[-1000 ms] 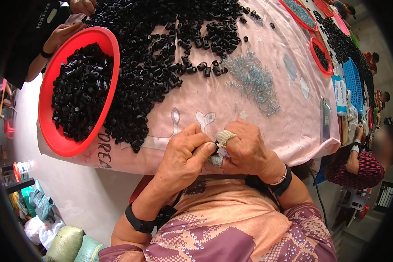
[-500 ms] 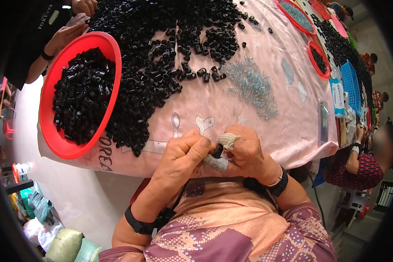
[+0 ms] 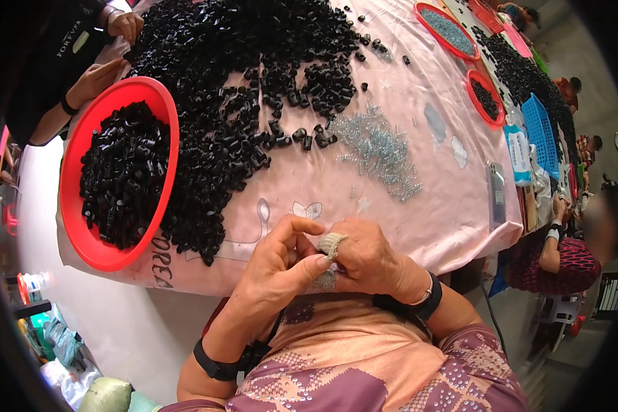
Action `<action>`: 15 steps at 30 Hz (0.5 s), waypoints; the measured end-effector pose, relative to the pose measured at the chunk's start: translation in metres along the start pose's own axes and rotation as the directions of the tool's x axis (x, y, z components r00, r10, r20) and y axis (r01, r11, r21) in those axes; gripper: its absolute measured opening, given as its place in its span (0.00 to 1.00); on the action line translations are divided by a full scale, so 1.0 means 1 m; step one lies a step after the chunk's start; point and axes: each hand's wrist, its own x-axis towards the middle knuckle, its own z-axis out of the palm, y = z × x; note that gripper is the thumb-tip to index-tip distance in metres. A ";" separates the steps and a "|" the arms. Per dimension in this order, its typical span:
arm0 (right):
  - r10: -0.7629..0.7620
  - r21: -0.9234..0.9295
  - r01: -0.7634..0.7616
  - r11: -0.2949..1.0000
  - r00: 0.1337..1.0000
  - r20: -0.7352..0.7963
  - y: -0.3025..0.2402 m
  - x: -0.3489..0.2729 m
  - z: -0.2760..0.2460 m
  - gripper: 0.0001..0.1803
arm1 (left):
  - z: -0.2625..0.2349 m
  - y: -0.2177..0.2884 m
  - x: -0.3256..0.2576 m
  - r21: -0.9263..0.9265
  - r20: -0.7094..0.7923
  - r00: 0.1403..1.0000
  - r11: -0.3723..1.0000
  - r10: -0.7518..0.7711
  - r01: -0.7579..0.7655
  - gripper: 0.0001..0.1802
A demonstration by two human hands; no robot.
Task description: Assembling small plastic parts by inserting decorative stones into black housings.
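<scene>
Close to the table's near edge, my two hands meet in front of my body. My left hand [image 3: 276, 264] has its index finger arched and its thumb reaching to the right hand's fingertips; anything pinched there is hidden. My right hand [image 3: 372, 254] is closed, with a cream ribbed finger cover [image 3: 332, 244] on one finger and a greyish wrap [image 3: 325, 280] on another digit. What it holds is out of sight. Beyond the hands lie a scattered pile of small metal springs [image 3: 381, 156] and, farther left, a large heap of small black plastic cylindrical parts [image 3: 206, 130].
A red basin [image 3: 71, 206] of black parts stands at the left edge of the pink cloth [image 3: 432, 216]. A co-worker's hand [image 3: 97, 81] is beyond it. At right are a phone [image 3: 496, 185], a blue basket [image 3: 541, 134] and red trays, one holding springs [image 3: 446, 31].
The black part seen between my fingers is now hidden. My left index finger has lifted and arched, and my right hand has shifted slightly left and down.
</scene>
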 end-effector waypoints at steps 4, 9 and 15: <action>0.072 0.027 -0.075 0.997 0.994 0.076 -0.012 0.007 -0.010 0.15 | -0.003 0.009 0.000 -0.086 -0.029 0.998 0.995 -0.059 0.056 0.14; 0.208 0.317 -0.187 0.930 0.978 -0.032 -0.015 0.017 -0.015 0.09 | -0.018 0.003 0.001 -0.327 -0.016 0.996 0.942 -0.084 0.074 0.10; 0.357 -0.091 -0.374 0.923 0.919 -0.165 0.007 0.055 -0.029 0.09 | -0.014 0.002 0.001 -0.358 -0.094 0.992 0.933 -0.079 0.040 0.13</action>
